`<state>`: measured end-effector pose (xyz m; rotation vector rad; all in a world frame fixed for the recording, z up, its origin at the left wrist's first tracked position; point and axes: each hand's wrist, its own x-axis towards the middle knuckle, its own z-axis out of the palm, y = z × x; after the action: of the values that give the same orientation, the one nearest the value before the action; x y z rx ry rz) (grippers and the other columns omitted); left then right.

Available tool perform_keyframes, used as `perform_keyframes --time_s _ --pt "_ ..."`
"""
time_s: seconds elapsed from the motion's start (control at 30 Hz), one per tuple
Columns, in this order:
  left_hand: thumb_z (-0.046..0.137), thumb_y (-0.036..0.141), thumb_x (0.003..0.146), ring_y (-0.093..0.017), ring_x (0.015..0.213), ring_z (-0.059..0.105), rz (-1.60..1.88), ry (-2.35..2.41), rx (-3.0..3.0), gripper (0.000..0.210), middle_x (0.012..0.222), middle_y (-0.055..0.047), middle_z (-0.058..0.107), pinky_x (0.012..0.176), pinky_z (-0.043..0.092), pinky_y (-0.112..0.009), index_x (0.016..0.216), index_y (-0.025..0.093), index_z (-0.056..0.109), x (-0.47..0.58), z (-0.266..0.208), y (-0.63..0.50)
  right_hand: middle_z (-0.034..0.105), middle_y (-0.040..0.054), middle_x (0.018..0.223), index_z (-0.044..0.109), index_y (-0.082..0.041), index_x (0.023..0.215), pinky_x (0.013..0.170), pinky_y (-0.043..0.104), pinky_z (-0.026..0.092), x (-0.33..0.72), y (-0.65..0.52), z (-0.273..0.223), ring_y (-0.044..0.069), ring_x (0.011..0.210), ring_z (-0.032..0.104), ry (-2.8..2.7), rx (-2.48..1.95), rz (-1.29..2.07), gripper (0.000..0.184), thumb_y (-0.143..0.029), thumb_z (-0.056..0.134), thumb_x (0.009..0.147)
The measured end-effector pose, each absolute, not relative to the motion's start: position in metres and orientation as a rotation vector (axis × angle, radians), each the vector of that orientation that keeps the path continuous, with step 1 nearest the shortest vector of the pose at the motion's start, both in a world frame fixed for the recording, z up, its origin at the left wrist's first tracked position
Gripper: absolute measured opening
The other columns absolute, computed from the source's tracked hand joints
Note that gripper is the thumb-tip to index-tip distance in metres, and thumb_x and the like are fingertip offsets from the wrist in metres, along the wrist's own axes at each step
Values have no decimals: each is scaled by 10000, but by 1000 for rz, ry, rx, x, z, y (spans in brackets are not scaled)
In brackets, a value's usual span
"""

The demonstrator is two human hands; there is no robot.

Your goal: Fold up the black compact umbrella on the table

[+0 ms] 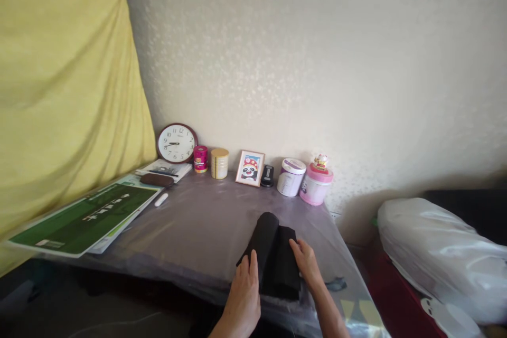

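Note:
A dark black bundle (pixel 264 245), apparently cloth, lies rolled or folded at the front of the table. It has two thick parts side by side, the left one rounded like a roll. My left hand (pixel 242 293) grips its lower left side, with fingers along the edge and the thumb hidden. On the other side, my right hand (pixel 306 260) pinches the right part near its upper edge. What the bundle is exactly does not show.
Along the wall stand a clock (pixel 177 143), a pink can (pixel 200 159), a yellow-lidded tin (pixel 219 163), a picture frame (pixel 250 168) and two tubs (pixel 291 177). Green sheets (pixel 79 216) and a brown case (pixel 157 179) lie left. A white plastic bag (pixel 439 248) sits right of the table.

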<state>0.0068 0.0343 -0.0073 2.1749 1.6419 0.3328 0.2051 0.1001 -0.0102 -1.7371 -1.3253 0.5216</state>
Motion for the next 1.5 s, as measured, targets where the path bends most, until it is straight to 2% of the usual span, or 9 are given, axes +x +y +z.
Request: perform_keyframes --time_s 0.2,0.4,0.73,1.03,1.13,1.2,1.27,1.4,1.5 --pt "342 -84 627 -270 1310 274 247 1688 2176 840 1450 -192 223 1068 256 -370 1396 85 49 11 -1 32 638 37 654 641 -140 759 566 258 420 183 103 13 182 625 564 -1314 -1574 551 447 -554 473 729" --pt "355 -79 605 -283 1315 271 233 1664 2198 842 1444 -209 219 1060 280 -390 1386 58 70 10 5 31 696 89 773 656 -118 914 641 285 472 154 122 19 221 734 628 -1307 -1551 528 468 -518 485 740" --pt "437 34 650 -285 1310 285 318 1649 2245 777 1447 -192 230 1045 311 -379 1378 49 167 7 -14 38 706 80 736 601 -115 1015 610 267 456 126 144 7 213 719 658 -1423 -1711 501 339 -345 476 800" --pt "422 123 693 -252 1329 253 442 1598 2271 734 1465 -154 188 1065 300 -381 1380 39 177 -3 -34 38 708 65 718 570 -146 997 615 260 438 124 150 4 210 736 669 -1524 -1789 481 280 -335 485 808" --pt "438 149 714 -231 1288 340 518 1567 2273 800 1442 -169 258 1037 336 -352 1396 45 33 -13 -33 35 679 18 605 534 -146 1017 583 246 434 120 146 9 175 613 659 -1572 -1742 606 288 -344 435 832" --pt "450 159 726 -214 1254 391 613 1524 2281 866 1435 -151 290 1008 361 -326 1391 95 -101 -20 -30 33 653 -19 552 519 -152 1006 543 227 424 116 143 13 136 490 618 -1607 -1692 701 281 -349 394 849" --pt "461 170 733 -212 1209 440 633 1491 2298 896 1418 -125 334 975 381 -318 1384 161 -156 -23 -24 32 659 -29 566 532 -168 942 530 208 418 113 140 18 104 439 585 -1634 -1654 745 245 -339 381 852" --pt "496 188 713 -253 1096 516 418 1588 2322 850 1316 -119 450 937 389 -378 1407 260 11 -20 -13 30 691 -24 623 556 -188 795 551 197 415 111 135 25 82 448 573 -1701 -1620 783 216 -309 383 843" --pt "519 184 687 -274 1107 501 289 1644 2307 819 1329 -147 422 942 374 -406 1401 264 124 -17 -6 30 701 -24 648 555 -199 729 548 197 407 111 131 26 83 455 562 -1738 -1596 781 224 -293 383 837"
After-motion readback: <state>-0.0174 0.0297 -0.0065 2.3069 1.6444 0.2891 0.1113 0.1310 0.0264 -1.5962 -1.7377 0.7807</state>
